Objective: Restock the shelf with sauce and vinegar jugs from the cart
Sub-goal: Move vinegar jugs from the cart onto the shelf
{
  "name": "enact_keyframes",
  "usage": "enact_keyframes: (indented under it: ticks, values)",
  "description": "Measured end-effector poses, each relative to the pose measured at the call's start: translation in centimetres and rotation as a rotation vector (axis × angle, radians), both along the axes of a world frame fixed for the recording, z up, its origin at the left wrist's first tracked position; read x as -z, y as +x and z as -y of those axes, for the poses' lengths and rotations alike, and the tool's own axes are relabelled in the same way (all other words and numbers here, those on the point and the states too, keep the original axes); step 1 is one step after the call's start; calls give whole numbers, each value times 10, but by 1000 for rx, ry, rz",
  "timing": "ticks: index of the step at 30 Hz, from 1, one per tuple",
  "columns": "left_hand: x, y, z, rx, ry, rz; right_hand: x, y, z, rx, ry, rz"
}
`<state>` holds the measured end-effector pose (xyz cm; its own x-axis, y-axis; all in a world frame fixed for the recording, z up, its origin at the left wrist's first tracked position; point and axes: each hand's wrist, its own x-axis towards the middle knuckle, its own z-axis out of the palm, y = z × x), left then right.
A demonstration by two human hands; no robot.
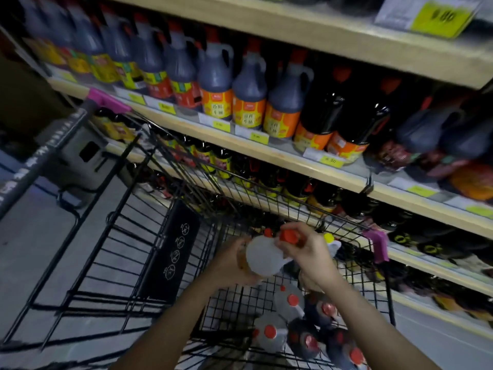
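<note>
Over the black wire cart [306, 206] I hold a clear white vinegar jug [262, 256] with a red cap. My left hand [230, 263] cups its body from the left. My right hand [306, 252] grips the neck and handle near the red cap [289, 236]. Below, in the cart's basket, lie several more jugs, some clear [269, 333] and some dark sauce jugs [306, 340], all with red caps. The wooden shelf [280, 153] ahead carries a row of dark sauce jugs [249, 94] with orange and yellow labels.
Lower shelves [426, 263] hold more dark bottles. Yellow price tags [330, 161] line the shelf edges. The cart's pink-tipped handle [106, 98] rises at the left, with grey floor [32, 231] beyond it. The upper shelf board [346, 41] overhangs the row.
</note>
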<state>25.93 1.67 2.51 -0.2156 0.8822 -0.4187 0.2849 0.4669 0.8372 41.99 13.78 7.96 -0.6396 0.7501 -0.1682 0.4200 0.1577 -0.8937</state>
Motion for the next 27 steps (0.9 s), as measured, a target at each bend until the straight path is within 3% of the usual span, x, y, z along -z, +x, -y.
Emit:
enact_keyframes:
  ticks: [4,9,11,14,17,22,27]
  values:
    - [1,-3,-12,73,52,49,-22,-8,0,-4,-102,-124]
    - [30,-8,-3,-48,8,96,4,-4,-5,-10,-141,-120]
    - [42,-10,1,-121,-46,131,24,6,-17,60,-86,-46]
    - [62,-17,8,-229,-85,88,64,23,-40,160,21,190]
    - [81,-21,15,-303,-119,161,109,25,-59,166,28,418]
    - [109,-18,14,-371,-169,178,165,8,-74,126,-31,435]
    - [125,-16,22,-362,-180,151,176,9,-71,105,43,424]
